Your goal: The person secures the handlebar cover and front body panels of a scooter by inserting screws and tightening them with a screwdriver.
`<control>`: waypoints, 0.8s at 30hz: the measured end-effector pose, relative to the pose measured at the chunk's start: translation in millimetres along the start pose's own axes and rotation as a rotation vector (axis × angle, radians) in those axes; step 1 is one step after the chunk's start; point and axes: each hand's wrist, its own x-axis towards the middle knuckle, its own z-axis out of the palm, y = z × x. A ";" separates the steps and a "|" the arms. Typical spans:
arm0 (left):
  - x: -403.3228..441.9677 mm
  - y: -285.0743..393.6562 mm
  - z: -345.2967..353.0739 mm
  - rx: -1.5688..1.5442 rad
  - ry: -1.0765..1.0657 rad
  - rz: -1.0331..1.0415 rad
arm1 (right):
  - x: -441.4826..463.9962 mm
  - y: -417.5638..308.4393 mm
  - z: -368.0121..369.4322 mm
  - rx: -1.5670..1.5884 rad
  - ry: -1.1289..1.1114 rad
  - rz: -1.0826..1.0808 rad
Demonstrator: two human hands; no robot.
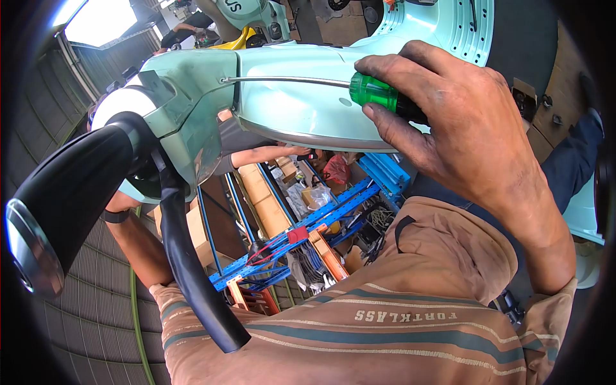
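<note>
Against mint-green bodywork (295,109), the long-shafted screwdriver (369,91) has a glossy green handle (380,94).

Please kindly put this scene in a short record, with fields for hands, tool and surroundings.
Right hand: grips screwdriver by its green-and-black handle
Screwdriver tip: at the mint-green bodywork, near a seam; exact contact unclear
Left forearm: wears black wristband; hand's action hidden
Nearby: black handlebar grip, black lever
Behind: another person's forearm

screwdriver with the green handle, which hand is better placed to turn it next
Probably the right hand: it grips the screwdriver, tip at the mint-green panel, while the left hand is mostly hidden behind the handlebar.
</note>
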 end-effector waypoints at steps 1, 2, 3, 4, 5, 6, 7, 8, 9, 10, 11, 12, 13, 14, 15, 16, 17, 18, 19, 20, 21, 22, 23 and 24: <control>0.3 0.1 0.3 -0.002 0.005 -0.005 | 0.9 -0.5 -0.4 -0.018 -0.001 -0.001; 0.3 -0.4 0.0 -0.004 0.006 -0.007 | 1.8 -0.8 -0.6 -0.037 -0.002 -0.002; 0.1 0.6 3.8 -0.011 0.014 -0.005 | 2.1 -1.2 -1.0 -0.038 -0.002 -0.002; 0.1 0.6 3.9 -0.011 0.017 -0.009 | 2.2 -1.5 -1.1 -0.039 -0.005 0.001; -0.1 -0.2 4.7 -0.015 0.019 -0.011 | 2.7 -2.1 -1.5 -0.041 -0.008 0.003; 0.4 0.4 5.7 -0.019 0.024 -0.015 | 3.2 -2.5 -2.2 -0.042 -0.007 0.002; 0.4 0.3 5.9 -0.022 0.028 -0.018 | 3.7 -3.1 -3.4 -0.067 -0.018 -0.008; 0.2 -0.1 6.6 -0.026 0.031 -0.021 | 4.2 -4.0 -4.9 -0.092 -0.029 -0.017; -0.9 -0.4 8.4 -0.029 0.034 -0.023 | 4.9 -5.6 -6.7 -0.092 -0.029 -0.017; -1.0 -0.4 9.0 -0.032 0.037 -0.026 | 6.3 -7.9 -9.2 -0.185 -0.028 -0.081; -1.8 -1.1 9.3 -0.033 0.040 -0.029 | 9.3 -14.0 -13.5 -0.231 -0.028 -0.114; -2.0 -0.3 9.8 -0.037 0.045 -0.033 | 12.2 -20.1 -17.9 -0.278 -0.027 -0.146; -2.1 -0.9 9.4 -0.042 0.048 -0.036 | 17.8 -32.5 -24.6 -0.277 0.036 -0.160; -2.0 -1.2 9.4 -0.045 0.051 -0.038 | 17.3 -31.4 -24.0 -0.314 0.054 -0.199; -1.8 -1.2 9.3 -0.049 0.054 -0.042 | 16.8 -30.1 -23.5 -0.352 0.073 -0.238; -0.8 -1.2 6.7 -0.045 0.053 -0.043 | 16.3 -28.9 -23.0 -0.390 0.094 -0.275; -1.5 -2.4 7.3 -0.051 0.059 -0.045 | 19.2 -29.4 -24.5 -0.357 0.084 -0.268; -0.9 -2.0 5.7 -0.051 0.057 -0.047 | 22.9 -24.8 -24.0 -0.316 0.083 -0.260; -1.0 -2.1 6.3 -0.050 0.058 -0.048 | 26.6 -20.2 -23.6 -0.275 0.083 -0.252; -1.7 -2.3 7.1 -0.051 0.061 -0.050 | 30.2 -15.6 -23.1 -0.234 0.082 -0.244; -2.4 -2.7 7.0 -0.052 0.065 -0.054 | 32.8 -7.8 -24.1 -0.110 0.052 -0.245; -1.9 -3.8 8.5 -0.056 0.071 -0.052 | 35.8 -4.7 -24.7 -0.013 0.013 -0.231; -2.6 -4.5 8.6 -0.056 0.073 -0.055 | 38.8 -1.8 -25.3 0.084 -0.023 -0.215; -2.6 -4.5 9.4 -0.055 0.075 -0.060 | 47.4 2.7 -38.1 0.086 -0.028 -0.212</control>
